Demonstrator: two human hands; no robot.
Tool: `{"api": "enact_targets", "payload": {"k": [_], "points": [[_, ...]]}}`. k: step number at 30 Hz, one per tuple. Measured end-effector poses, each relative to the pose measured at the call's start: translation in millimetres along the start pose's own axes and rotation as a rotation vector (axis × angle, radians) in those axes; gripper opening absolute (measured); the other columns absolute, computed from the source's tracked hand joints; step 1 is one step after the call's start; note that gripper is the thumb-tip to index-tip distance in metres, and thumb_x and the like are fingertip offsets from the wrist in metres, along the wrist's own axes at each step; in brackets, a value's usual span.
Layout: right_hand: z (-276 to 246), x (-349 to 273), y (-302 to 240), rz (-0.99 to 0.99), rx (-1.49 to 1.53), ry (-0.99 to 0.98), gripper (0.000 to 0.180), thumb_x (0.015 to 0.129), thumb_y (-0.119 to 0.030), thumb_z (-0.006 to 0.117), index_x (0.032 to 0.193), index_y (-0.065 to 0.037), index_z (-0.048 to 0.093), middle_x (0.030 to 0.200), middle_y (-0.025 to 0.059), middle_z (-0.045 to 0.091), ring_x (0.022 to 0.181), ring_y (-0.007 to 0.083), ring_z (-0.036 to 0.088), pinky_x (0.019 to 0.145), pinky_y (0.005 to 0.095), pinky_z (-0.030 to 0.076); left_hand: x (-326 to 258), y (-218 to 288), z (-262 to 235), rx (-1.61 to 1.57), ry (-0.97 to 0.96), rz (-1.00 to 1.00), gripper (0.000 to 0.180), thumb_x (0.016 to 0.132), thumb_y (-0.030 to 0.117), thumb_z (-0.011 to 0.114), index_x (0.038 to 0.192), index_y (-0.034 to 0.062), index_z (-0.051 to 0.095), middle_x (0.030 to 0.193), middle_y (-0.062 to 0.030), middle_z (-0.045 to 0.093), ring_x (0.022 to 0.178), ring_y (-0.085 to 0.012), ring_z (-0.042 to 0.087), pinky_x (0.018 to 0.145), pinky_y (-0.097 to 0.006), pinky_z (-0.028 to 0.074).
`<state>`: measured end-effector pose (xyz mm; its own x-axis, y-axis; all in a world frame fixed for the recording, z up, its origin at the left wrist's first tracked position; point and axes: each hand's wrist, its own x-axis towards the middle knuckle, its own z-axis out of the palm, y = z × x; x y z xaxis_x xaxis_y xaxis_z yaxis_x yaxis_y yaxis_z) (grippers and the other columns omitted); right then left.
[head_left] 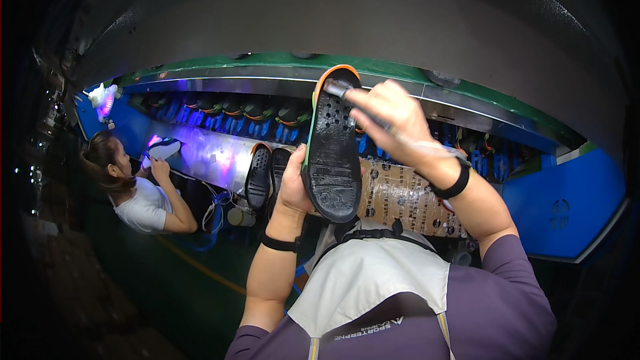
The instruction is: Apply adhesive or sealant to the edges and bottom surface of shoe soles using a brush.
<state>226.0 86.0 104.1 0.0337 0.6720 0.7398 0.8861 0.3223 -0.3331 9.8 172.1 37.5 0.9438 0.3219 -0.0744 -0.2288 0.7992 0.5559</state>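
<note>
A black shoe sole [331,173] with an orange and green rim is held up in front of me, its wet-looking, shiny inner face towards me. My left hand [293,183] grips its left edge, thumb along the side. In my right hand [393,117], somewhat blurred, is a brush [339,87] whose head touches the sole's upper end. Rows of small holes show in the sole below the brush. Left of my left hand, two more dark soles lie on the bench: one with an orange rim [258,177] and one partly hidden behind my hand [280,160].
Blue holders carrying shoe parts [247,117] line the slot behind the bench. Tape-covered cardboard [403,200] lies on the right of the bench, before a blue panel [567,207]. At left, a co-worker [143,207] handles a shoe [165,150] in purple light. A pale container [240,217] stands nearby.
</note>
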Motion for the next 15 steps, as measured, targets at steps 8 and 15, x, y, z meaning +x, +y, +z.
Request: {"api": "enact_targets", "payload": {"k": [8, 15], "points": [[-8.2, -15.0, -27.4, -0.257, 0.396, -0.635, 0.039, 0.083, -0.017, 0.079, 0.121, -0.01, 0.074, 0.096, 0.0046, 0.07, 0.088, 0.0228, 0.062, 0.083, 0.037, 0.041, -5.8, 1.4, -33.9, -0.026, 0.058, 0.149, 0.078, 0.106, 0.056, 0.016, 0.142, -0.0018, 0.054, 0.133, -0.0227, 0.066, 0.12, -0.0348, 0.065, 0.106, -0.048, 0.052], [1.0, -7.1, -15.9, 0.708, 0.775, -0.159, 0.024, 0.094, -0.017, 0.073, 0.111, -0.002, 0.077, 0.097, 0.0069, 0.077, 0.086, 0.0118, 0.065, 0.078, 0.0298, 0.053, -21.3, -11.8, -23.8, 0.044, 0.206, 0.262, 0.072, 0.103, 0.053, 0.048, 0.154, 0.0025, 0.042, 0.148, -0.0191, 0.056, 0.134, -0.0332, 0.057, 0.116, -0.049, 0.044]]}}
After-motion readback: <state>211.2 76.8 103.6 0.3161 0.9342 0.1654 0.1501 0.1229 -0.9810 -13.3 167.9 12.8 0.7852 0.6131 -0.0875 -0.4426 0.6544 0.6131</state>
